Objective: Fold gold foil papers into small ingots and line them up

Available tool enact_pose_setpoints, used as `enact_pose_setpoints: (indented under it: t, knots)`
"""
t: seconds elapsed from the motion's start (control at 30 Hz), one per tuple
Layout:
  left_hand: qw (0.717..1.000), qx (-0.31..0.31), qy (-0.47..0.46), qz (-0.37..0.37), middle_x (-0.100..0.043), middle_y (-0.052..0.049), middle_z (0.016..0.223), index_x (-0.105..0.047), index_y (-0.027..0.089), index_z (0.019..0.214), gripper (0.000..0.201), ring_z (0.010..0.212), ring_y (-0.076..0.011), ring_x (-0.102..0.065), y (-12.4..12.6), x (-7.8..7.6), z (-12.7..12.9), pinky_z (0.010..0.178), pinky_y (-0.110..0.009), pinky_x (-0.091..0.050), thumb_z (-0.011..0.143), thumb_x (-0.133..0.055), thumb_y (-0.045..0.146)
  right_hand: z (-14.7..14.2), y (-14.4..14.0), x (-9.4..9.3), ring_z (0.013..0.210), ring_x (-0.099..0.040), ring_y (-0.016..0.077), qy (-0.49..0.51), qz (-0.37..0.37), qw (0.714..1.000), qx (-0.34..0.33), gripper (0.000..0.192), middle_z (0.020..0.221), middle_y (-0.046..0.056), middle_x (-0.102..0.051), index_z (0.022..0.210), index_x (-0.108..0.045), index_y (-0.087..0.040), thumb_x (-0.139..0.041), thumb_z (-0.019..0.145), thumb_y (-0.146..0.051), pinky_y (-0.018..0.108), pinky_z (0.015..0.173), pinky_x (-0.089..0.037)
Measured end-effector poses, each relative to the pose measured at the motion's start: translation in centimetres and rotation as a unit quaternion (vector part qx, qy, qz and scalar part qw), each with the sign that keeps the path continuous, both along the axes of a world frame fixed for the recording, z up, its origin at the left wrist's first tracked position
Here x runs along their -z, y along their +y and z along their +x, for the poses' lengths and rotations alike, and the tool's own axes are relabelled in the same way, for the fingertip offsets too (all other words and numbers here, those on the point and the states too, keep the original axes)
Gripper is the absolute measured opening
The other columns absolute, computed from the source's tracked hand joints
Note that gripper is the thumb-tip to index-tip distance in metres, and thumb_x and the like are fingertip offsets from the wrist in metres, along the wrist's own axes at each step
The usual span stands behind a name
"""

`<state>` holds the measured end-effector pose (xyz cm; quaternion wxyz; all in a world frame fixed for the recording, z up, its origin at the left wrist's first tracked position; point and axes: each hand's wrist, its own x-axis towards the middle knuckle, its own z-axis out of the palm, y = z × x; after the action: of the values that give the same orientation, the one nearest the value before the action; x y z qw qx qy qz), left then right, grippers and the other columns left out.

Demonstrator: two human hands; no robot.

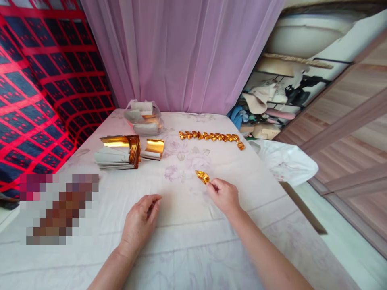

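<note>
My right hand (223,194) pinches one end of a folded gold foil paper ingot (202,177) just above the middle of the cloth-covered table (187,225). My left hand (143,216) rests near the front with fingers curled in and the thumb close to the index finger; nothing shows between them. Behind it stands a stack of gold foil paper sheets (117,153), pale backs fanned out. Beside the stack lies a smaller curled gold foil sheet (155,149). A row of finished folded gold ingots (211,136) runs along the back right, its last piece bending toward me.
A clear plastic bag (143,121) with more paper sits at the back left. Purple curtains (187,52) hang behind the table. On the right are a white plastic bag (287,161) and a cluttered shelf (266,96). Red-and-dark checked fabric (45,80) hangs at left; a pixelated patch covers the left front.
</note>
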<state>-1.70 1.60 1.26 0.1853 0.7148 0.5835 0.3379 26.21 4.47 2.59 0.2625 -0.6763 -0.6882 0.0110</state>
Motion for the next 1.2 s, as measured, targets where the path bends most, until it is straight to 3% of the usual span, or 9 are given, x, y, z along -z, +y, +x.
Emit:
enact_pose_setpoints:
  t: [0.1, 0.27, 0.5, 0.63, 0.83, 1.2]
  knots:
    - [0.999, -0.030, -0.035, -0.002, -0.070, -0.001, 0.080, -0.066, 0.023, 0.094, 0.026, 0.066, -0.0164, -0.066, 0.3, 0.4, -0.3, 0.060, -0.026, -0.052, 0.090, -0.048, 0.041, 2.1, 2.6, -0.1, 0.060, -0.056, 0.0137, -0.067, -0.063, 0.991, 0.102, 0.027, 0.067, 0.000, -0.069, 0.066, -0.066, -0.022, -0.051, 0.085, -0.032, 0.024, 0.057, -0.029]
    - [0.997, -0.044, -0.047, -0.032, -0.069, 0.001, 0.071, -0.065, 0.023, 0.095, 0.028, 0.055, -0.0151, -0.062, 1.4, 0.1, -0.6, 0.053, -0.025, -0.050, 0.088, -0.048, 0.043, 5.0, 5.6, -0.5, 0.068, -0.060, 0.0159, -0.079, -0.076, 0.977, 0.183, 0.024, 0.080, 0.005, -0.074, 0.079, -0.072, -0.021, -0.052, 0.089, -0.030, 0.025, 0.058, -0.030]
    - [0.998, 0.009, 0.060, -0.007, -0.072, -0.002, 0.093, -0.066, 0.024, 0.097, 0.026, 0.067, -0.0158, -0.067, 5.8, -1.5, 0.3, 0.062, -0.027, -0.052, 0.089, -0.044, 0.035, 8.5, 8.9, -0.5, 0.074, -0.065, 0.0188, -0.079, -0.109, 0.953, 0.273, 0.029, 0.088, 0.008, -0.074, 0.094, -0.075, -0.023, -0.049, 0.094, -0.037, 0.026, 0.062, -0.037]
    - [0.995, -0.013, 0.093, 0.021, -0.073, -0.001, 0.094, -0.066, 0.027, 0.100, 0.026, 0.075, -0.0168, -0.069, 6.9, -0.7, 0.8, 0.059, -0.025, -0.050, 0.090, -0.044, 0.033, 9.9, 11.0, -0.3, 0.079, -0.067, 0.0208, -0.073, -0.125, 0.943, 0.298, 0.032, 0.093, 0.011, -0.074, 0.101, -0.074, -0.023, -0.046, 0.096, -0.038, 0.028, 0.066, -0.041]
    - [0.998, -0.019, 0.047, 0.032, -0.073, -0.002, 0.091, -0.066, 0.026, 0.099, 0.027, 0.076, -0.0182, -0.070, 7.0, 0.7, 0.2, 0.063, -0.027, -0.053, 0.091, -0.045, 0.039, 11.3, 13.8, -0.4, 0.087, -0.067, 0.0220, -0.069, -0.140, 0.939, 0.307, 0.033, 0.102, 0.013, -0.073, 0.108, -0.072, -0.022, -0.045, 0.096, -0.035, 0.029, 0.071, -0.044]
    - [0.999, -0.015, 0.044, 0.027, -0.074, -0.001, 0.090, -0.067, 0.026, 0.098, 0.026, 0.077, -0.0184, -0.071, 7.3, 0.8, -0.3, 0.064, -0.026, -0.055, 0.090, -0.048, 0.041, 12.8, 14.8, -0.1, 0.089, -0.068, 0.0238, -0.062, -0.145, 0.931, 0.329, 0.036, 0.101, 0.017, -0.072, 0.110, -0.072, -0.018, -0.044, 0.096, -0.035, 0.031, 0.074, -0.045]
